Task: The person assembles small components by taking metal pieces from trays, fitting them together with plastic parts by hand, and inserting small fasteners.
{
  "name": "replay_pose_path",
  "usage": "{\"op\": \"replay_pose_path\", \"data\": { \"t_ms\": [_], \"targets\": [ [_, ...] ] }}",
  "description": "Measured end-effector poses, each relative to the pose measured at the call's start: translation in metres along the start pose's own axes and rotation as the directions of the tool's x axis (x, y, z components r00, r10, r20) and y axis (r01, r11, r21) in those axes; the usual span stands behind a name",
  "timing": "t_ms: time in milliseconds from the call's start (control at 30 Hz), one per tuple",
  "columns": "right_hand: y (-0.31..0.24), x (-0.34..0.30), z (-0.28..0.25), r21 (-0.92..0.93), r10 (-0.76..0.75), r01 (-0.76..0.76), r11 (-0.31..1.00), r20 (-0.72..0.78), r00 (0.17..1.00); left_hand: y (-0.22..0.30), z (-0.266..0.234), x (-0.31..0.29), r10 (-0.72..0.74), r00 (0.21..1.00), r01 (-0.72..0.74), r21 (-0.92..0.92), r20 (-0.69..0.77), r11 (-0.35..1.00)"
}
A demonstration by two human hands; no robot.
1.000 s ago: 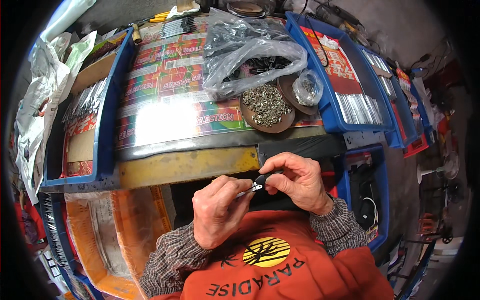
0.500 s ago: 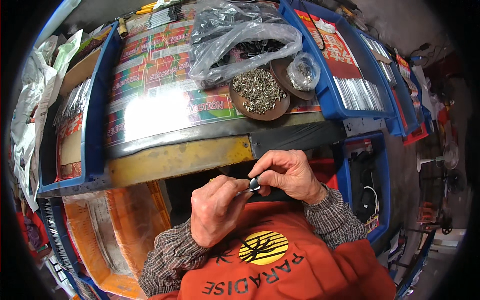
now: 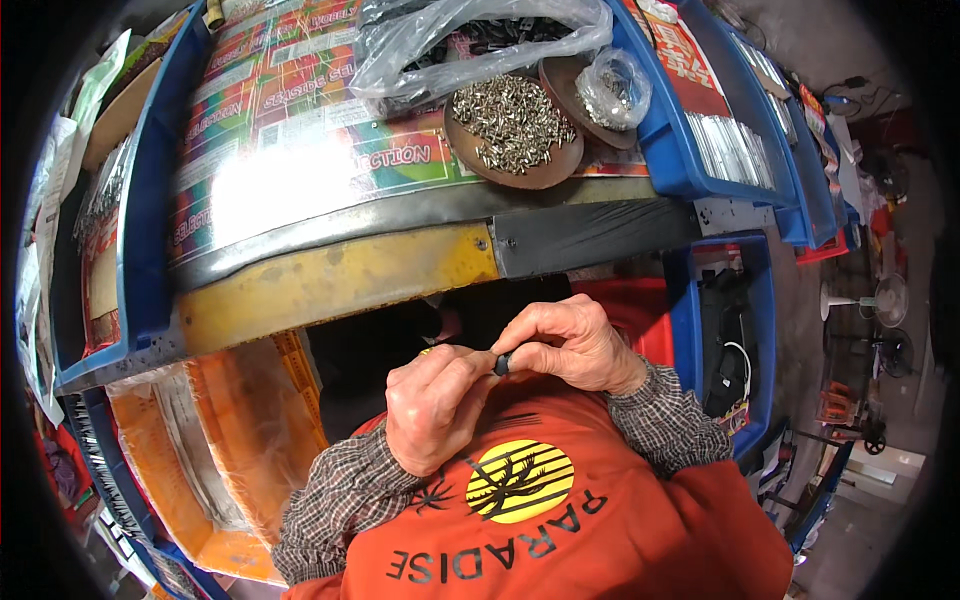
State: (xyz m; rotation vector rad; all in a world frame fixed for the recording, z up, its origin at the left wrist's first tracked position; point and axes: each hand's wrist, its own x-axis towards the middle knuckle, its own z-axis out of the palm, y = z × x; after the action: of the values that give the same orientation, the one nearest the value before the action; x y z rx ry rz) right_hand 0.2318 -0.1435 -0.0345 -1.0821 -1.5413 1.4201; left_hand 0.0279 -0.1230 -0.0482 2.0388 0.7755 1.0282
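Both of my hands meet in front of my red apron, below the front edge of the bench. A small black piece (image 3: 502, 364) is pinched between them; most of it is hidden by the fingers. My left hand (image 3: 432, 405) holds it from the left, with the thumb and fingertips pressed together. On the other side my right hand (image 3: 575, 345) grips it between thumb and forefinger. Beyond the hands, a brown dish (image 3: 530, 178) of small silvery metal pins (image 3: 508, 122) sits on the bench.
A clear plastic bag (image 3: 575, 38) of black parts lies behind the dish. Next to it is a small clear bag (image 3: 612, 90) in a second dish. Blue trays (image 3: 672, 160) with metal strips flank the bench, and an orange lined crate (image 3: 240, 440) is below left.
My view has shifted, so the bench sits higher in the picture. Both hands stay together on the black piece; its lighter face, seen earlier, no longer shows.
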Motion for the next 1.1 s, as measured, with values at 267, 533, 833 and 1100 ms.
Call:
{"op": "replay_pose_path", "data": {
  "t_ms": [267,533,833,1100],
  "targets": [
    [0.007,-0.006,0.001,-0.107,-0.04,0.038,0.993,-0.011,0.999,-0.007,0.003,-0.004,-0.03,0.999,0.031,-0.024,0.029,0.999],
    [0.012,-0.013,0.009,-0.266,-0.106,0.097,0.959,-0.02,0.994,-0.007,0.009,-0.012,-0.071,0.997,0.073,-0.064,0.039,0.995],
    [0.023,-0.021,0.017,-0.305,-0.09,0.062,0.95,-0.08,0.993,-0.01,0.011,-0.014,-0.099,0.993,0.101,-0.026,0.067,0.995],
    [0.019,-0.024,0.019,-0.347,-0.137,0.087,0.934,-0.122,0.983,-0.013,0.011,-0.013,-0.059,0.995,0.06,-0.005,0.079,0.998]
  ]
}}
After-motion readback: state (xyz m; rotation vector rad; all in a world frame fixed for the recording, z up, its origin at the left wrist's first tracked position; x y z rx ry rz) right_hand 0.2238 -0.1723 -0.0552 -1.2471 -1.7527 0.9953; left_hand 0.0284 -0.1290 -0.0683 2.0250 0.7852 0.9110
